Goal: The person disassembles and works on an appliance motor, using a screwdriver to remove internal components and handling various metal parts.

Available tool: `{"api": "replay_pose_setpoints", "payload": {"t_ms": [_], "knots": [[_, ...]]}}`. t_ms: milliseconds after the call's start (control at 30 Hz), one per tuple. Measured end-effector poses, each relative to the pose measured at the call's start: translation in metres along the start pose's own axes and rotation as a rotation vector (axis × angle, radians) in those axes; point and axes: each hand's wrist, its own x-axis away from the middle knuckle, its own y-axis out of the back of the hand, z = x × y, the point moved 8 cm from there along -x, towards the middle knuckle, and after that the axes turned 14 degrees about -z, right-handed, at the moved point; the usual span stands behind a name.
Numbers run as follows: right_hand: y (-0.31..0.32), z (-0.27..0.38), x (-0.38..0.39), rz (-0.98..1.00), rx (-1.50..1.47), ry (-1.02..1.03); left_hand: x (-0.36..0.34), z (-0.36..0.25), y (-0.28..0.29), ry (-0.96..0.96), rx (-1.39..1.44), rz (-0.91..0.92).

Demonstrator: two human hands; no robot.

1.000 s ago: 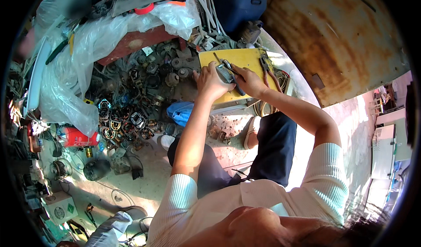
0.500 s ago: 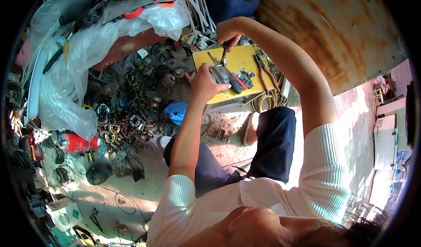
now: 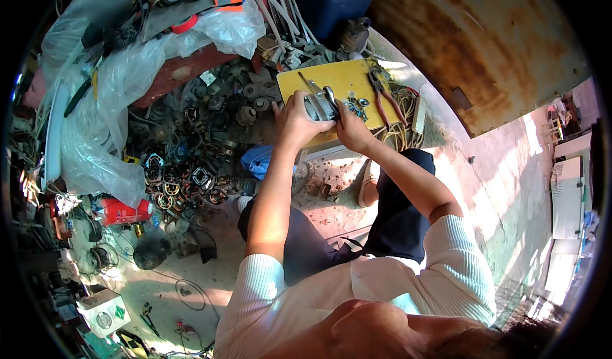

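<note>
Fingers curled, my left hand grips a grey metal part over the near edge of a small yellow board. Beside it, my right hand is closed around a hand tool with a rounded, shiny end. The tool lies against or just over the part's right side; its exact kind is hard to make out. A thin metal shaft sticks out beyond the part. Small rings and fittings lie on the board, right of the part. Red-handled pliers rest along its right edge.
Coiled cable lies right of the board. Heaped motor parts cover the floor to the left, near a blue bag and a red cylinder. A rusty metal sheet stands at far right; plastic sheeting drapes at left.
My right hand has come down from above the board to its near side, and the tool's shiny end now points away from me. My left hand still holds the part.
</note>
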Motion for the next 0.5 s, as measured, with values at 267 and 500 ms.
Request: {"api": "replay_pose_setpoints", "payload": {"t_ms": [267, 500], "knots": [[0.006, -0.015, 0.002, -0.137, -0.356, -0.066, 0.003, -0.001, 0.0, -0.019, 0.027, -0.018], [0.001, 0.0, 0.011, -0.29, -0.183, 0.087, -0.001, 0.006, 0.008, 0.047, 0.065, -0.019]]}}
